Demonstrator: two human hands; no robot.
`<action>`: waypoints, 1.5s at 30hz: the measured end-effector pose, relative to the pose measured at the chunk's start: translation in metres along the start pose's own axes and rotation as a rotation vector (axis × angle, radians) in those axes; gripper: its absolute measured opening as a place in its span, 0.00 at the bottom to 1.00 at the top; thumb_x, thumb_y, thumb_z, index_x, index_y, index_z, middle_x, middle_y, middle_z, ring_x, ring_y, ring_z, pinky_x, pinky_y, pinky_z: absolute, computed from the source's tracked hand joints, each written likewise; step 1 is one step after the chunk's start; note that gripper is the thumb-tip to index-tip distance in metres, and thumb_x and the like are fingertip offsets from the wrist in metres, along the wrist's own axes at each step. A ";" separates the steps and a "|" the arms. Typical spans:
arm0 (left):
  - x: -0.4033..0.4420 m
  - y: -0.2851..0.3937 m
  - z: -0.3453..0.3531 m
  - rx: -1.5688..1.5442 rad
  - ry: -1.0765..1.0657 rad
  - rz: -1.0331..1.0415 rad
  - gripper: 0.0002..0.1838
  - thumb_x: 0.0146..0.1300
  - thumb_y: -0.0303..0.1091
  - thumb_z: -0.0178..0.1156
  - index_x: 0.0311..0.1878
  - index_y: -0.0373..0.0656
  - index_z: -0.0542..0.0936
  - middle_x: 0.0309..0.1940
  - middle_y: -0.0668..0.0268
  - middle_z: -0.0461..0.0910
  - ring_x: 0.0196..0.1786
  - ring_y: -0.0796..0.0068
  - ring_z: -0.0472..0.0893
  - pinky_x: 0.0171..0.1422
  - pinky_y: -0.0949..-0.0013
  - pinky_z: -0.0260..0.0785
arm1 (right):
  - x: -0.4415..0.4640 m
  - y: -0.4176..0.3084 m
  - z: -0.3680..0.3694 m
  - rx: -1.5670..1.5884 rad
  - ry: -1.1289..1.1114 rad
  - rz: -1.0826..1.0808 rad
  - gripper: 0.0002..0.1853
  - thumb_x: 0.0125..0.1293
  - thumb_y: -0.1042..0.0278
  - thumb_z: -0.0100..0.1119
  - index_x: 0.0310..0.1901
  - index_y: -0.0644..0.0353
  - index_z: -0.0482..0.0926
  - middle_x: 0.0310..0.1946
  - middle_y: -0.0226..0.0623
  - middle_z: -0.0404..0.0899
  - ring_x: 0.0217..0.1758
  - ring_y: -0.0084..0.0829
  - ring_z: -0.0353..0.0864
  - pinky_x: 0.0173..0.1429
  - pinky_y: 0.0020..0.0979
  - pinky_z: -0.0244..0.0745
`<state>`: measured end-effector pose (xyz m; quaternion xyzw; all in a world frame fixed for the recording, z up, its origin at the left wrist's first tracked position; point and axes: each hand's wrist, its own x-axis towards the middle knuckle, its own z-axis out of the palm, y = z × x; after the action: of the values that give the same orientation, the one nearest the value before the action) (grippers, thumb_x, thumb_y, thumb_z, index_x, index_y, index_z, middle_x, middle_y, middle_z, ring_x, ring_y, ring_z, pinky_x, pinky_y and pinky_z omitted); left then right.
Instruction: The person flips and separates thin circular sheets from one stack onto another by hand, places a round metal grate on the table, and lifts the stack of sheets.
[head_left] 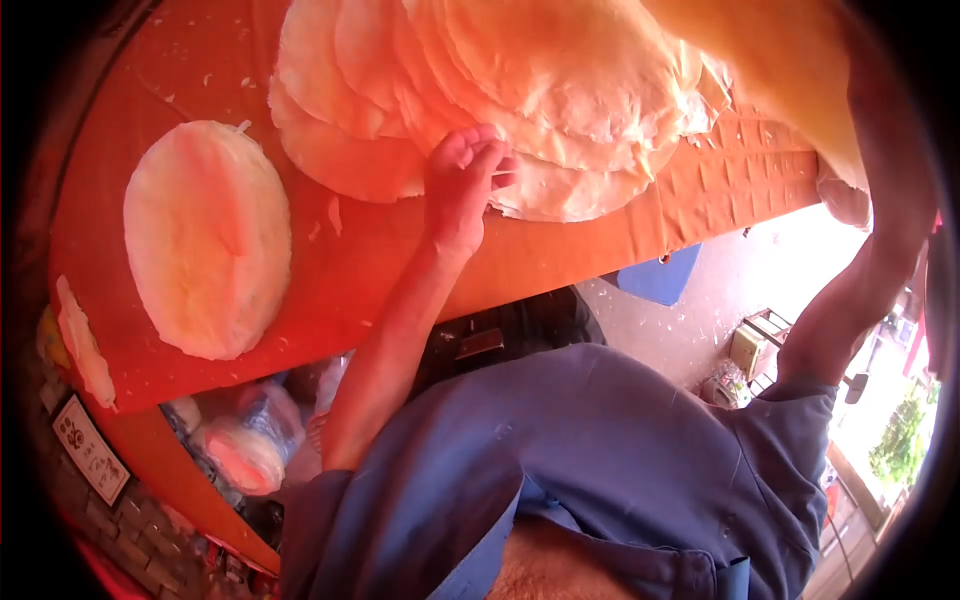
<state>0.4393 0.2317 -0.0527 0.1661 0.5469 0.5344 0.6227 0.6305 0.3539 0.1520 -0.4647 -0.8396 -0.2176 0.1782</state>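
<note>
My left hand [463, 190] is over the near edge of a wide stack of thin, round flatbread sheets [480, 70]. Its fingers are loosely curled and apart, with nothing visible between them. I cannot tell whether the fingertips press on the stack. At the upper right, a large pale yellow sheet [765, 50], apparently of the same flatbread, hangs beside my right forearm [885, 170]. That arm reaches up into the dark rim of the picture, so my right hand is hidden. A thick oval pile of pale flatbread [205, 240] lies to the left.
Everything rests on an orange-covered table [330, 300], with scraps and a long torn strip [85, 345] at its left edge. Plastic bags [250, 440] are below the table. A blue object [655, 275] shows beneath the near edge. A small rack [760, 345] stands on the floor at right.
</note>
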 end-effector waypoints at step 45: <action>0.111 0.035 0.019 -0.140 -0.210 -0.132 0.12 0.61 0.19 0.53 0.48 0.33 0.76 0.43 0.61 0.81 0.44 0.69 0.82 0.48 0.67 0.80 | -0.070 -0.068 0.165 0.784 -0.128 0.078 0.21 0.53 0.54 0.66 0.32 0.66 0.75 0.19 0.47 0.75 0.33 0.48 0.80 0.36 0.44 0.72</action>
<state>0.4199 0.3459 -0.0742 0.1408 0.4497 0.5087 0.7205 0.5919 0.3602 -0.0355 -0.4054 -0.8502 0.1557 0.2976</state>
